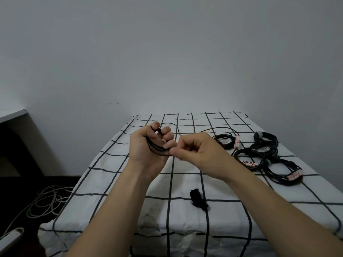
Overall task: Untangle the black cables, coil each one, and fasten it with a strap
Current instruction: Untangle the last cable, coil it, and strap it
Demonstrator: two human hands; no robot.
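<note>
Raised over a table (232, 229) draped in white cloth with a black grid: two bare hands, close together. In the left hand (146, 145), palm turned up, fingers curled round one black cable coil (156, 148), roughly four or five strands crossing the palm. At the right hand (194, 149), thumb and forefinger pinching that same coil at its lower edge, the other fingers tucked in. Trailing behind the hands, one loose cable tail (219, 128) arcing over the cloth. On the right of the table, about four coiled black bundles (263, 145), touching and overlapping, so hard to count exactly; pale straps or labels on them. Near the front, one black strap (198, 200) lying alone, well apart from the bundles. On the floor at left, one loose white cable (48, 199) and one white power strip (11, 238).
</note>
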